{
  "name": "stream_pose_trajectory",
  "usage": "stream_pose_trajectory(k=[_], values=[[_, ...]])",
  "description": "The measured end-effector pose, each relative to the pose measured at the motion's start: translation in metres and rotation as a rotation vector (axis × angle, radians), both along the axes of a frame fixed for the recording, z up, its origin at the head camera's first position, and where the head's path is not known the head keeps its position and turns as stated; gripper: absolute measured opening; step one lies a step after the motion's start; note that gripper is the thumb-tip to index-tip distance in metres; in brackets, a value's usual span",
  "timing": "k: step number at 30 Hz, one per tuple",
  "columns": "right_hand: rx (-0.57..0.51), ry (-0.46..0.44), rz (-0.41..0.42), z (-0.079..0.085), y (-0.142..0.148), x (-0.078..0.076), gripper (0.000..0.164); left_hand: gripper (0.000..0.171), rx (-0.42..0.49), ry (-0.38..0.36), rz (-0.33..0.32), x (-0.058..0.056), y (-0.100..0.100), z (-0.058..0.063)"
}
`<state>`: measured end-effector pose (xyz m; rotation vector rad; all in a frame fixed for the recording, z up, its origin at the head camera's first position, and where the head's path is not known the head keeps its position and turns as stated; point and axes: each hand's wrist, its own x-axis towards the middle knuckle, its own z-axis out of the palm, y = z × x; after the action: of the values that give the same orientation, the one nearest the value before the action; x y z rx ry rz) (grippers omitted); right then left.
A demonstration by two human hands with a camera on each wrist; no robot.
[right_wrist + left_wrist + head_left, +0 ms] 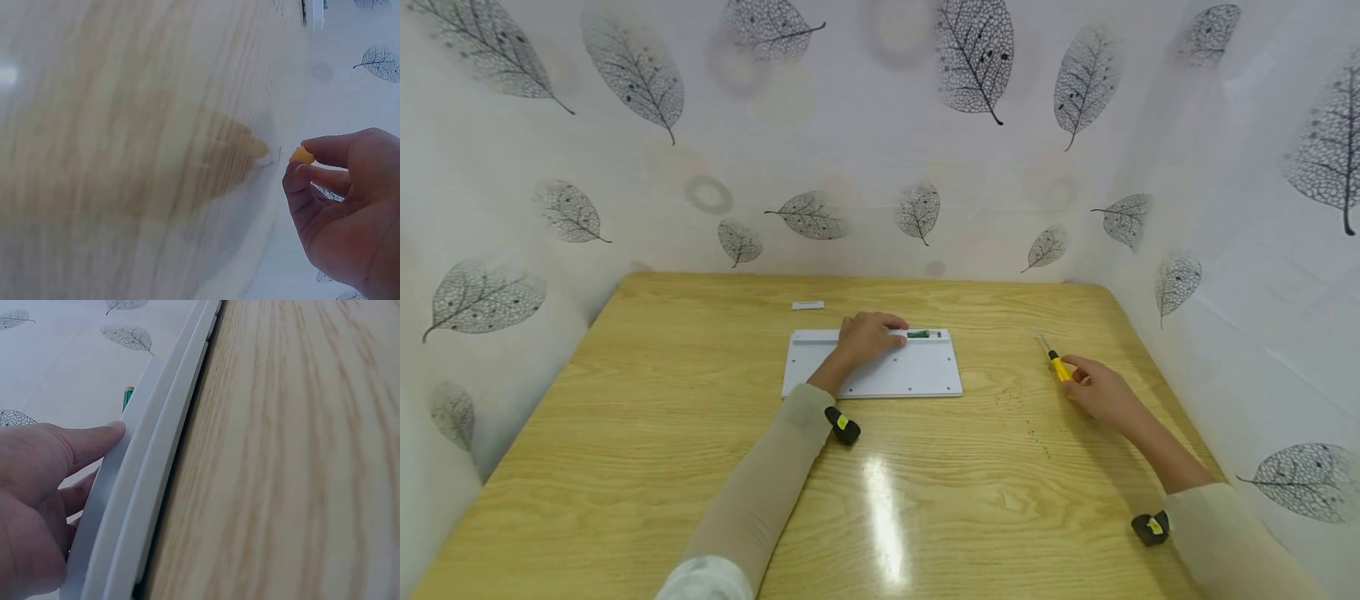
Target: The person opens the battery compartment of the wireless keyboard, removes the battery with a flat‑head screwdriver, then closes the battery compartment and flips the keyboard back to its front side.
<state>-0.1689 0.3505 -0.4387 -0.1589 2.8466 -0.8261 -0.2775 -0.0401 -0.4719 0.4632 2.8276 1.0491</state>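
Note:
A white keyboard (917, 375) lies underside up on the table, small screws dotting its flat back. Along its far ridge an uncovered slot shows a green battery (918, 334); the battery's end (128, 395) peeks over the ridge in the left wrist view. My left hand (867, 337) grips that ridge beside the slot, thumb (103, 440) on the near face and fingers behind. Off to the right, my right hand (1101, 390) pinches the yellow handle of a screwdriver (1060, 367) between thumb and fingers. Its thin shaft points away, apart from the keyboard.
A small white strip (808, 306), like a battery cover, lies behind the keyboard. Dark specks (1037, 437) mark the wooden table (625, 467) between keyboard and right hand. Leaf-printed curtains (850, 158) stand behind and along the sides.

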Motion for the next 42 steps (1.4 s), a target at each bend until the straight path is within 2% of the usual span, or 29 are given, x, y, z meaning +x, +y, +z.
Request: stream_pose_trajectory(k=[6,13,33,38,42], values=[[0.022,0.025,-0.032,-0.006,0.014,0.002,0.056,0.027,0.009,0.007,0.003,0.001,0.001,0.0],[0.013,0.007,-0.048,-0.009,0.024,0.005,0.057,0.027,0.004,0.0,0.001,0.002,0.001,0.001],[0.034,-0.033,-0.074,-0.013,0.029,0.004,0.061,0.028,0.007,-0.012,-0.002,0.002,0.0,0.001],[0.029,-0.045,-0.077,-0.011,0.03,0.004,0.063,0.028,0.006,-0.014,0.001,0.002,0.001,0.001],[0.067,-0.028,-0.077,-0.007,0.029,0.003,0.063,0.029,0.009,-0.017,0.002,0.002,0.0,0.002]])
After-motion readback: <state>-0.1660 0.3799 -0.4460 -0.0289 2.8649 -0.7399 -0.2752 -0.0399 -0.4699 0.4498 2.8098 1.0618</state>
